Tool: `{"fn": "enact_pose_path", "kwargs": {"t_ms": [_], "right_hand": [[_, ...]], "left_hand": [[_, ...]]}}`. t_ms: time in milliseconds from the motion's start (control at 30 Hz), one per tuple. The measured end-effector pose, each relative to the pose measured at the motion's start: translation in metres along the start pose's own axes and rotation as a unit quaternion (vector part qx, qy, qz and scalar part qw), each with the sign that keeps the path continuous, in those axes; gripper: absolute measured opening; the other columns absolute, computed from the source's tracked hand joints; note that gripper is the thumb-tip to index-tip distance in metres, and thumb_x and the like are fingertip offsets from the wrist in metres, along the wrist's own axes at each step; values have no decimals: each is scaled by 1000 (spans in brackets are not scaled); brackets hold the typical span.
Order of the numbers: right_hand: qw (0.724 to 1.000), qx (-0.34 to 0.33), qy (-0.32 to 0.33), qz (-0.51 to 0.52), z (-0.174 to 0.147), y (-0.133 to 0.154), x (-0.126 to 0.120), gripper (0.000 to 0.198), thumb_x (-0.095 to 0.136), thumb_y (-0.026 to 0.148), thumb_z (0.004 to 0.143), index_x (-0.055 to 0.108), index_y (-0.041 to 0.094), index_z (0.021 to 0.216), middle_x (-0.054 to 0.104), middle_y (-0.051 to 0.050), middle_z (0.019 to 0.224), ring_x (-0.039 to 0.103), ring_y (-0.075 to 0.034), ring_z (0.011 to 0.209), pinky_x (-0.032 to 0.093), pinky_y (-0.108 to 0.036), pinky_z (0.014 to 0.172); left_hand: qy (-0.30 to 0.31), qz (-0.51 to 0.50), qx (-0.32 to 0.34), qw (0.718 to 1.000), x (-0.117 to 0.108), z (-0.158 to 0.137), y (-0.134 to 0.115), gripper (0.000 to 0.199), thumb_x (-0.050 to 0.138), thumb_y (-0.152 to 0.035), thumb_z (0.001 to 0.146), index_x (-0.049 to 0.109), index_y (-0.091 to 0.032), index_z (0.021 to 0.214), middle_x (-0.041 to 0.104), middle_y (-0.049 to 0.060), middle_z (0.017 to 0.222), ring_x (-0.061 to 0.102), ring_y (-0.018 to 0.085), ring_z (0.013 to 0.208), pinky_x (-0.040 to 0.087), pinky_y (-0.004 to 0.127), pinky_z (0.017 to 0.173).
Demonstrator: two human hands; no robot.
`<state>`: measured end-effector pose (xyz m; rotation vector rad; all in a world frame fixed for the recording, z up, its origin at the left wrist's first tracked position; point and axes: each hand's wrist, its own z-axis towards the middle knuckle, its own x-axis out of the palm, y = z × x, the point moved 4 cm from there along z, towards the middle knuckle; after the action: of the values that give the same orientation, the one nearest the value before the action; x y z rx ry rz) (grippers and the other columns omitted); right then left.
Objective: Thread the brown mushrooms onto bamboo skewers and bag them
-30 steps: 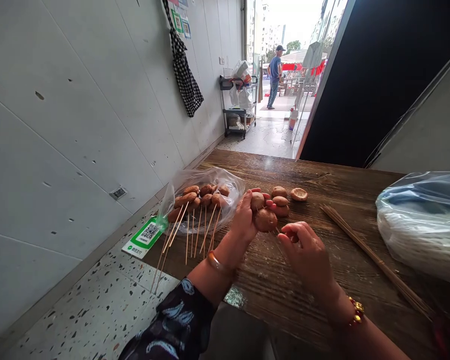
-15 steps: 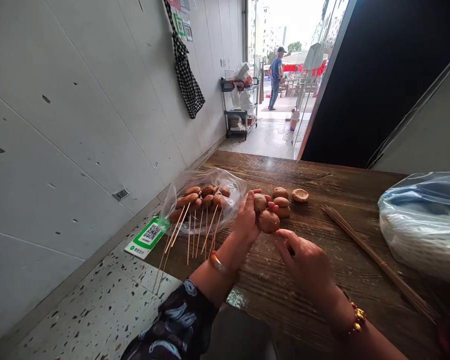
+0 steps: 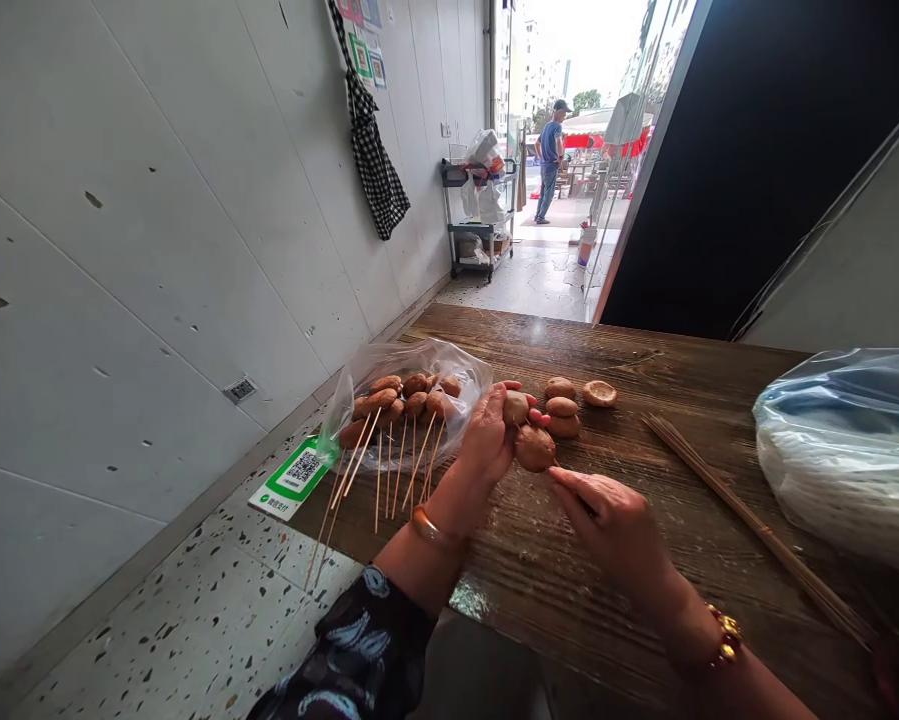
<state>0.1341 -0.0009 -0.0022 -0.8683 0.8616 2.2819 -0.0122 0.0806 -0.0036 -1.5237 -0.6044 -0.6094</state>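
Note:
My left hand (image 3: 488, 432) is closed around a pale brown mushroom (image 3: 516, 408). Just below it, a darker mushroom cap (image 3: 534, 448) sits on a bamboo skewer (image 3: 555, 464), of which only a short bit shows. My right hand (image 3: 606, 510) pinches that skewer from the lower right. Beyond my left hand lie several loose mushrooms (image 3: 564, 426), and one upturned cap (image 3: 600, 393) shows its hollow underside. To the left, several skewered mushrooms (image 3: 416, 404) rest in a clear plastic bag (image 3: 468, 368), their sticks pointing toward me.
A bundle of bamboo skewers (image 3: 749, 515) lies on the wooden table (image 3: 689, 370) at right. A bulky plastic bag (image 3: 854, 460) stands beyond it. A QR code card (image 3: 291, 480) lies at the left edge. One person (image 3: 549, 165) stands outside the doorway, past a cart (image 3: 479, 226).
Both hands and the mushrooms they hold have shifted very slightly. The right hand sits a little lower and farther right, with the skewered cap tilted somewhat more.

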Motion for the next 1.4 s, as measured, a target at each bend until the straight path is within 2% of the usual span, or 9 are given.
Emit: {"fn": "enact_pose_path", "kwargs": {"t_ms": [300,467,767,967,1067,1133,1200,1333,1400], "right_hand": [[1000,24,-19,-4,0,-3,1,19,51,24,96,68,17,97,76,-6,87,71,-19,74,49,-29,69],[999,42,-28,-13,0,-2,-1,20,49,25,96,67,18,94,75,-5,82,69,-18,70,46,-28,67],[999,17,-19,-22,1,-1,-1,20,48,23,96,67,18,94,75,-6,86,68,-18,71,44,-29,68],[998,64,3,17,3,-5,-2,17,52,28,94,67,19,93,70,-3,76,64,-17,67,43,-28,65],[990,120,-30,73,7,-13,-9,18,55,35,92,65,20,90,68,-4,83,62,-18,74,44,-29,69],[970,198,-52,133,8,-21,-12,22,58,41,89,64,20,92,67,-5,87,61,-18,76,45,-30,69],[927,281,-31,247,8,-28,-9,30,60,47,87,61,20,98,67,-5,88,61,-18,76,46,-29,67],[756,378,123,520,2,-21,14,42,63,56,82,58,19,101,66,-3,80,59,-13,62,43,-24,55],[693,392,189,575,-2,-13,22,40,66,56,80,59,18,92,62,1,67,50,-8,48,33,-19,44]], "left_hand": [[-2,-16,-8,1000,2,-1,2,25,55,-38,89,51,-17,103,65,5,85,67,18,69,52,32,64],[18,-15,-8,1000,4,-1,6,35,68,-33,81,49,-19,106,65,5,90,67,17,74,52,30,68],[22,-3,9,1000,5,-1,3,40,71,-33,77,48,-20,106,64,4,90,66,17,73,51,31,67],[13,-20,12,1000,4,0,3,37,70,-30,77,49,-20,106,65,4,91,67,17,75,51,30,69],[24,-24,18,999,5,-1,2,36,69,-29,78,49,-20,107,66,5,93,68,19,77,52,33,73],[41,-21,14,999,6,-2,2,35,68,-29,79,50,-20,108,67,5,95,68,19,78,52,33,73],[54,-16,5,998,8,-3,4,34,67,-29,80,52,-19,108,68,6,96,67,18,78,52,32,72],[66,-21,-6,998,10,-5,7,33,67,-31,80,54,-19,108,68,7,97,67,17,78,51,31,73],[72,-26,-4,997,11,-5,7,33,68,-32,80,54,-19,107,68,6,97,67,17,79,51,31,74]]}}
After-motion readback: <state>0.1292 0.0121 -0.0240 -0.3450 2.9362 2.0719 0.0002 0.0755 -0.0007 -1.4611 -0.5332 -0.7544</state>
